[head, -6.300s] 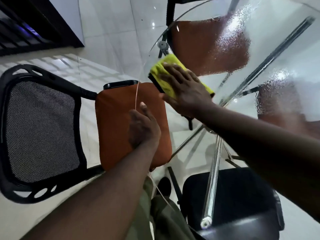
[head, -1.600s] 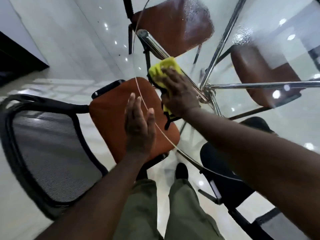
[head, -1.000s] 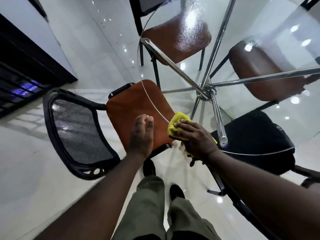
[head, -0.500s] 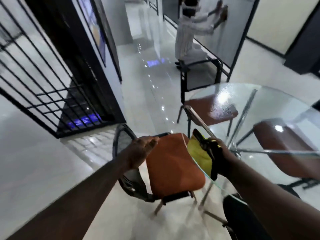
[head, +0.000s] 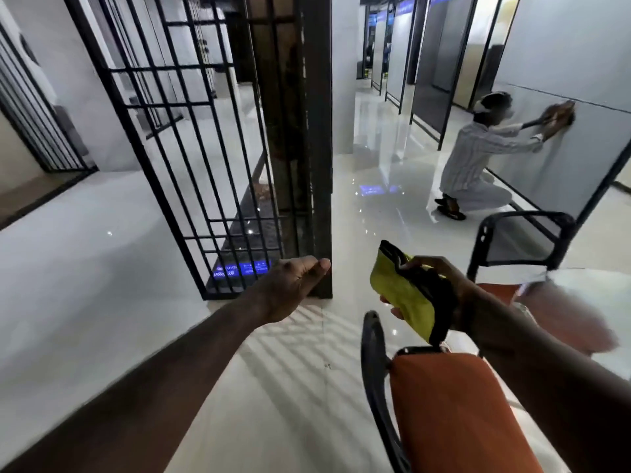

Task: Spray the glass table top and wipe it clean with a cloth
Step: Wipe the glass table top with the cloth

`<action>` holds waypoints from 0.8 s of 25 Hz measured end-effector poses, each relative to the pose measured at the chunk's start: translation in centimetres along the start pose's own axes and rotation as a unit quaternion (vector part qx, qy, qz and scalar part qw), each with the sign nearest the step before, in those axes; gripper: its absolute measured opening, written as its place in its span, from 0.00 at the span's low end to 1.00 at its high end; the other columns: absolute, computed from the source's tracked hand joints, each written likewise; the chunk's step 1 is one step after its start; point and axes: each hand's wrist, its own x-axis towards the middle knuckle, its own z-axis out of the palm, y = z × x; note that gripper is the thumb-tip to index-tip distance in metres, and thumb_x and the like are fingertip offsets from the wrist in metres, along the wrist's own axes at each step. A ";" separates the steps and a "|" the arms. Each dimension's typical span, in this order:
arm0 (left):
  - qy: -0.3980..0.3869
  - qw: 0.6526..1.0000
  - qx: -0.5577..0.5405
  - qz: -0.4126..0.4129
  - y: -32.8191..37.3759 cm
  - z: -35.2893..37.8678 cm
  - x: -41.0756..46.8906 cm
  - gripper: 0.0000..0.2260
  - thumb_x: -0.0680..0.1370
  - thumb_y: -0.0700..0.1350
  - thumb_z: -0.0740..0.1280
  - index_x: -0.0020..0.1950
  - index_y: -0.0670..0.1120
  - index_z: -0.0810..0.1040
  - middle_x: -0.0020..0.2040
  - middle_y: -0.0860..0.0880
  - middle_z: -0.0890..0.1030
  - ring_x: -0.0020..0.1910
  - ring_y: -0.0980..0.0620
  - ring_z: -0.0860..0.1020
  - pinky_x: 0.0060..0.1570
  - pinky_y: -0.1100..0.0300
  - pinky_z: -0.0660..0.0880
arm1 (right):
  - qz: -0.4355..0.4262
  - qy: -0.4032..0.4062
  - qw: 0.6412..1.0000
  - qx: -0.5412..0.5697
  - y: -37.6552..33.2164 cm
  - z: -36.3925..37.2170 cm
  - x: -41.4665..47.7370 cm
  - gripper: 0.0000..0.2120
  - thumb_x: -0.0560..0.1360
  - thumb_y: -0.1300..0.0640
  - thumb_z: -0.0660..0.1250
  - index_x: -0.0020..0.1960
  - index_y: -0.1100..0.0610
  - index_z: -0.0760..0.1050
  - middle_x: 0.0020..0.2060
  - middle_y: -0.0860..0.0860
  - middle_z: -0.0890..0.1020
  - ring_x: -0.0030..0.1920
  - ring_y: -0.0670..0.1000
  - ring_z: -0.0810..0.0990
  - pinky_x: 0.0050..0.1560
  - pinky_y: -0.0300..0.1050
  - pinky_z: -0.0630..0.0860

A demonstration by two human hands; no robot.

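**Cloth held up in the right hand, away from the glass**

Cloth (head: 406,297), yellow with a dark edge, is in the air above the orange chair (head: 457,414), not touching the glass worktop (head: 594,312). The right hand (head: 440,291) holds it: the thumb lies over the upper dark edge and the other fingers close around it from behind, so the cloth hangs folded and almost upright. The left hand (head: 290,288) is stretched forward over the white floor (head: 85,268) and carries nothing; its fingers are straight and pressed together, the thumb beside them. The worktop appears only at the right edge, blurred, with a second chair (head: 522,240) behind it. A black metal grille (head: 205,148) stands ahead on the left. Farther back, another person (head: 478,162) crouches and presses a cloth on a wall panel.
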 end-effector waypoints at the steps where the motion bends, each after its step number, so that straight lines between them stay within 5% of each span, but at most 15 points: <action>1: 0.007 1.000 0.003 0.010 -1.4 -1.8 0.6 0.32 0.79 0.73 0.51 0.47 0.46 0.77 0.43 0.46 0.81 0.43 0.50 0.80 0.49 0.50 0.78 | -0.008 -0.017 1.000 -0.011 -0.9 1.9 0.9 0.15 0.78 0.57 0.66 0.62 0.61 0.82 0.51 0.65 0.82 0.55 0.64 0.82 0.53 0.58 0.81; 3: 0.022 0.999 -0.002 0.026 -4.0 -4.9 2.3 0.28 0.80 0.70 0.52 0.43 0.48 0.75 0.38 0.51 0.76 0.38 0.55 0.75 0.45 0.53 0.74 | -0.047 -0.002 0.996 -0.081 -3.6 5.6 2.2 0.11 0.74 0.61 0.68 0.57 0.57 0.78 0.48 0.65 0.76 0.51 0.65 0.76 0.44 0.55 0.79; 7: 0.005 0.999 0.008 0.045 -7.8 -8.0 7.9 0.23 0.83 0.64 0.56 0.49 0.47 0.79 0.39 0.51 0.77 0.39 0.58 0.77 0.43 0.62 0.72 | -0.103 0.037 0.989 -0.104 -7.2 8.0 7.7 0.16 0.66 0.64 0.69 0.53 0.59 0.74 0.49 0.62 0.71 0.51 0.65 0.69 0.39 0.47 0.77; 11: -0.005 0.996 0.006 0.089 -11.6 -7.9 15.9 0.25 0.82 0.69 0.54 0.47 0.51 0.78 0.40 0.52 0.79 0.42 0.57 0.79 0.46 0.54 0.75 | -0.100 0.098 0.985 -0.101 -9.5 6.0 13.2 0.13 0.75 0.69 0.67 0.59 0.61 0.75 0.48 0.63 0.76 0.47 0.66 0.76 0.42 0.50 0.78; 14: -0.039 0.995 0.017 0.092 -12.6 -7.3 23.1 0.28 0.81 0.71 0.54 0.54 0.50 0.80 0.45 0.53 0.82 0.46 0.54 0.80 0.51 0.56 0.77 | -0.115 0.106 0.986 -0.066 -11.7 2.4 18.4 0.17 0.70 0.67 0.71 0.56 0.60 0.73 0.42 0.59 0.74 0.37 0.59 0.77 0.42 0.47 0.72; 20: -0.080 0.988 0.004 0.131 -13.0 -6.6 36.0 0.30 0.79 0.73 0.53 0.58 0.52 0.81 0.54 0.53 0.83 0.53 0.56 0.81 0.58 0.54 0.78 | -0.145 0.226 0.956 -0.122 -18.3 -2.5 25.0 0.15 0.73 0.70 0.71 0.56 0.58 0.77 0.38 0.56 0.77 0.29 0.46 0.80 0.28 0.34 0.73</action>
